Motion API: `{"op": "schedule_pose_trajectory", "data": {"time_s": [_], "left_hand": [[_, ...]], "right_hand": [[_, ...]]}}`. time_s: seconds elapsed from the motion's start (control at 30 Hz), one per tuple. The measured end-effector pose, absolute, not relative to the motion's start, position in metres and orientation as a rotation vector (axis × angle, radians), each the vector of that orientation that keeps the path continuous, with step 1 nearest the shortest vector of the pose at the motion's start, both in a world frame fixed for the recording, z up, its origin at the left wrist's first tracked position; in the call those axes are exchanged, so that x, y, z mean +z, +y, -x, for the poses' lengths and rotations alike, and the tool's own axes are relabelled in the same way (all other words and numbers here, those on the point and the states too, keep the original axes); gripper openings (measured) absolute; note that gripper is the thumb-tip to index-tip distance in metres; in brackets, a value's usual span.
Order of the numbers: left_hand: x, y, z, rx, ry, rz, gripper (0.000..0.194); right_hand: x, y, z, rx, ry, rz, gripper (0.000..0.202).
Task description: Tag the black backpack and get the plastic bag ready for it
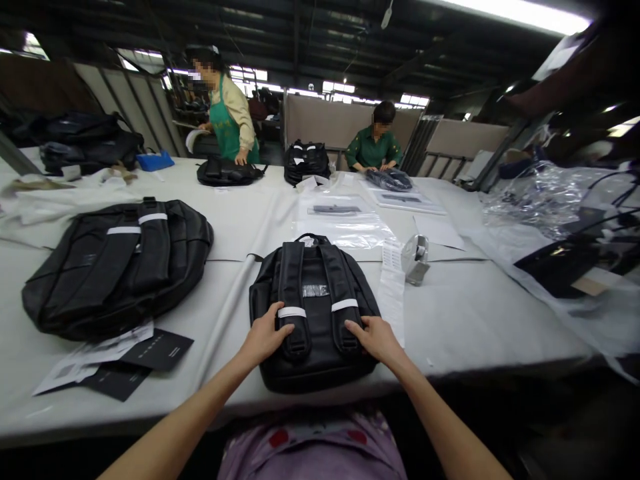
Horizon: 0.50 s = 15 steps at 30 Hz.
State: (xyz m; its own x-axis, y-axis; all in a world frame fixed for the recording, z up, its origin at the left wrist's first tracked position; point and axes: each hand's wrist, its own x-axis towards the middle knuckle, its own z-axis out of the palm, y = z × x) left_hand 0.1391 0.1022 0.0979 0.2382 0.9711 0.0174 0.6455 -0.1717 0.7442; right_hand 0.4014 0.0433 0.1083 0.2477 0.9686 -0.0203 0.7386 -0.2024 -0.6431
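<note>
A: In the head view, what did the near backpack [319, 343] look like?
B: Black, smooth, leather-like, with rounded corners. It lay on the pale, creased table cover [465, 320], right in front of the person, strap side up.

A: Which way did it point?
B: Its top handle [314, 237] pointed away from the person, and its long axis ran away from the person too.

A: And the hands?
B: The left hand [265, 335] held it narrowly at the lower end of one padded strap, thumb on top. The right hand [377, 337] did likewise at the other strap. I couldn't see all the fingertips.

A: How many bands?
B: Two white bands, one per strap. The larger backpack [120, 270] on the left, black and wrinkled, had two as well. Two dark, flat cards [160, 349] lay beside it.

A: Anything on the right?
B: One tape dispenser [417, 260], just beside a white label strip [393, 287]. Beyond lay glossy clear plastic [343, 223]. Across the table two people worked, one wearing a green apron [227, 130], each touching one dark bag.
</note>
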Motion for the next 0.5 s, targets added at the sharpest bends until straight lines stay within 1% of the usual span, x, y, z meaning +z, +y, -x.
{"op": "schedule_pose_trajectory", "data": {"time_s": [0.07, 0.1, 0.13, 0.17, 0.23, 0.27, 0.3, 0.33, 0.37, 0.43, 0.5], "left_hand": [[0.102, 0.088, -0.137, 0.716, 1.582, -2.063, 0.052], [0.104, 0.080, -0.135, 0.735, 1.623, -2.199, 0.053], [0.107, 0.072, -0.133, 0.735, 1.625, -2.365, 0.059], [0.108, 0.064, -0.132, 0.701, 1.570, -2.542, 0.071], [0.105, 0.050, -0.131, 0.507, 1.331, -2.808, 0.099], [0.102, 0.046, -0.133, 0.378, 1.241, -2.868, 0.106], [0.098, 0.044, -0.135, 0.254, 1.209, -2.895, 0.105], [0.094, 0.043, -0.138, 0.150, 1.221, -2.905, 0.099], [0.089, 0.044, -0.140, 0.070, 1.254, -2.911, 0.091], [0.081, 0.047, -0.143, -0.016, 1.288, -2.944, 0.079], [0.073, 0.049, -0.140, -0.013, 1.228, -3.025, 0.069]], "right_hand": [[0.115, 0.033, -0.416, 0.401, -1.508, 2.001, 0.047], [0.116, 0.026, -0.424, 0.314, -1.529, 1.952, 0.050], [0.116, 0.018, -0.432, 0.240, -1.600, 1.881, 0.052], [0.114, 0.011, -0.438, 0.185, -1.720, 1.799, 0.058], [0.104, -0.001, -0.446, 0.125, -2.037, 1.655, 0.080], [0.097, -0.004, -0.447, 0.091, -2.160, 1.623, 0.088], [0.089, -0.006, -0.446, 0.047, -2.230, 1.620, 0.090], [0.082, -0.006, -0.444, 0.001, -2.262, 1.622, 0.086], [0.075, -0.006, -0.441, -0.041, -2.271, 1.617, 0.076], [0.066, -0.006, -0.436, -0.117, -2.280, 1.583, 0.057], [0.058, -0.008, -0.435, -0.200, -2.313, 1.521, 0.054]]}}
